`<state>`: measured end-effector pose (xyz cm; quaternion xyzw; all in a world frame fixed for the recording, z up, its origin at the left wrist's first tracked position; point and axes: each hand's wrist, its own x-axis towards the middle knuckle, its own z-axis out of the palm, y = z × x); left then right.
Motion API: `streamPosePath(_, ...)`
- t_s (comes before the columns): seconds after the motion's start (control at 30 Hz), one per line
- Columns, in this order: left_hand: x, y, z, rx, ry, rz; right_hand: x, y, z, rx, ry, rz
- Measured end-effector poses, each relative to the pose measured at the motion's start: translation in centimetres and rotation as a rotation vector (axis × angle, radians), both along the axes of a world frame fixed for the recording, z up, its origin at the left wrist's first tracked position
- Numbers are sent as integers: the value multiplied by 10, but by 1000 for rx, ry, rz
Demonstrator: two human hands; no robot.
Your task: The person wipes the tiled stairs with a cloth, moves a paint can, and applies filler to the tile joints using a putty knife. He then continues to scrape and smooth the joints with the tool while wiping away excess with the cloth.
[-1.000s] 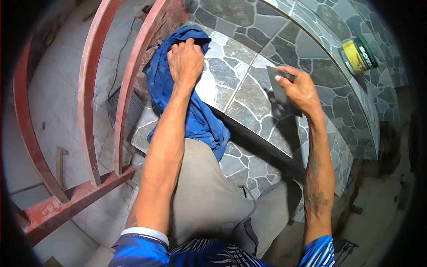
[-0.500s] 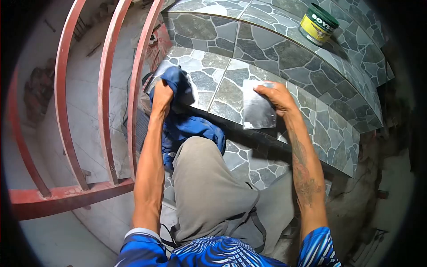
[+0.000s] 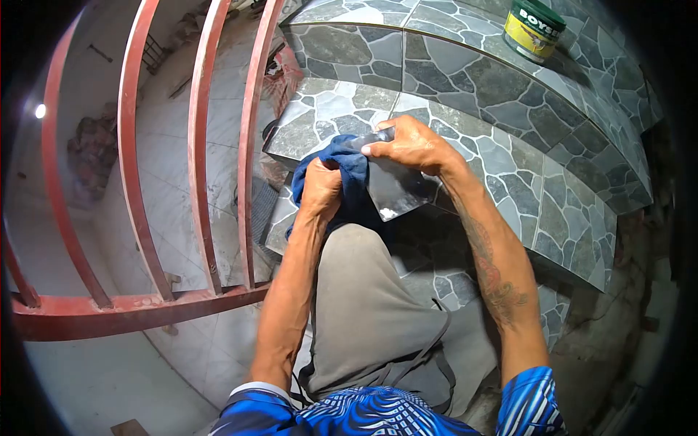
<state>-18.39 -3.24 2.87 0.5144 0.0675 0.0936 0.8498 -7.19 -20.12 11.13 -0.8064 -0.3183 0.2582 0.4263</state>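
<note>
My left hand (image 3: 321,187) is closed around a bunched dark blue cloth (image 3: 355,173), just above my bent knee. To its right, my right hand (image 3: 416,148) grips a flat, shiny rectangular metal plate (image 3: 398,190), thumb on the near face. This plate looks like a scraper blade; its handle, if any, is hidden. A pale smear shows at its lower corner. The cloth touches the plate's left edge, and the two hands are close together. Below them, part of the cloth hangs in shadow by the knee.
Steps covered in stone-patterned tile (image 3: 502,163) rise ahead and to the right. A green and yellow paint bucket (image 3: 534,30) stands on an upper step. Red metal railing bars (image 3: 198,145) curve along the left, with a dusty floor (image 3: 171,218) beyond them.
My right hand has brought the metal plate left, and my left hand has moved right with the cloth. Cloth and plate now touch. The view has shifted slightly.
</note>
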Motion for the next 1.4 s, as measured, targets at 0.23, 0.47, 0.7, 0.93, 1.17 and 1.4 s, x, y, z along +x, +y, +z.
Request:
streamPosePath(0.23, 2, 28, -4, -203, -231, 19, -3, -57, 13, -223, -175, 186)
streamPosePath(0.47, -21, 59, -1, -199, -120, -101, 6, -161, -39, -300, -860, -495)
streamPosePath(0.7, -35, 58, 19, -226, -153, -131, 7, -219, -113, -559, -1154, -522)
streamPosePath(0.93, -21, 80, 5, -180, -19, 204, -8, -233, -139, -400, -1115, -640)
streamPosePath(1.17, -29, 93, 120, -320, -282, 10, -14, -232, -139, -353, -1093, -680)
streamPosePath(1.4, 21, 97, 17, 1231, -195, 273, -12, -234, -137, -303, -1061, -685)
